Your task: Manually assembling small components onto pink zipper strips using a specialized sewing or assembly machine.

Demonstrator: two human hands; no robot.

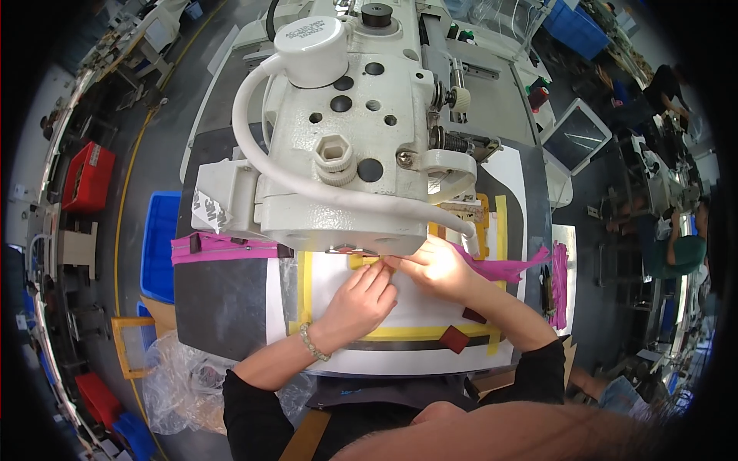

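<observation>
Under the head of a large white sewing machine (346, 154), my two hands meet at the fingertips. My left hand (361, 303) is closed, its fingers pressed together beside a small yellow piece (363, 261). My right hand (438, 269) is closed in a pinch just right of it; what the fingertips hold is too small and hidden to make out. A magenta zipper strip (227, 250) lies to the left of the machine head. Magenta fabric (507, 267) sticks out beyond my right hand. The white work sheet (330, 288) below is edged with yellow tape (407, 333).
Dark red square pieces (453, 339) lie near the front edge. Further magenta strips (560, 284) rest on the right. A blue bin (161, 246) and clear plastic bags (181, 384) are at the left. A screen (576, 137) stands back right, with people beyond.
</observation>
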